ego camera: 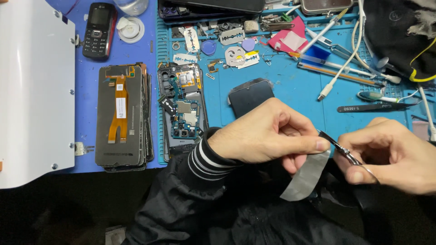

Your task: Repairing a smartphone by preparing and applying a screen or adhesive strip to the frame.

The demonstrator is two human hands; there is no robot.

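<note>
While the left hand [268,131] pinches a grey strip of tape [306,174] above the dark lap, the right hand [393,154] grips small metal scissors [347,153] at its top edge. Beyond, an opened phone [184,109] lies on the blue desk [290,100], black tweezers [374,107] nearby.

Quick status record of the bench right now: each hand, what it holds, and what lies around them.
left hand: pinches the top of a grey strip of tape or film, which hangs down
right hand: grips small metal scissors, tips at the strip's upper edge
behind hands: dark phone panel on blue mat
opened phone: left of the panel, circuit boards exposed
screen stack: further left, orange flex cable on top
black tweezers: above the right hand
keypad phone: far left corner
</note>
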